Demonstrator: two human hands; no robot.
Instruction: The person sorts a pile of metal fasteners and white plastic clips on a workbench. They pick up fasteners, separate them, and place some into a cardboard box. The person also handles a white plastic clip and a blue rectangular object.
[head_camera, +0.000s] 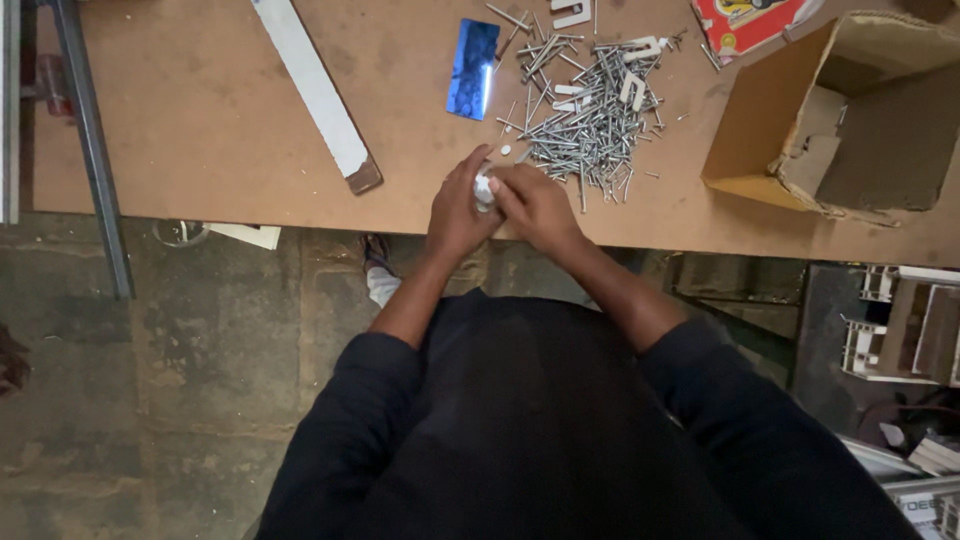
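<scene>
Your left hand and right hand meet at the near edge of the worktop, both pinching one small white part between their fingertips. Just beyond them lies a pile of nails with a few white clips among it. A blue mirror tile lies left of the pile, an open carton to its right, and a white strip farther left.

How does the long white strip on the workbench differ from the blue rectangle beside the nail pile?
The white strip is long, narrow, matt, and lies slanted with a brown end; the blue rectangle is short, broader and glossy, catching light. The strip lies farther from the nail pile. Both lie flat on the brown workbench.
</scene>
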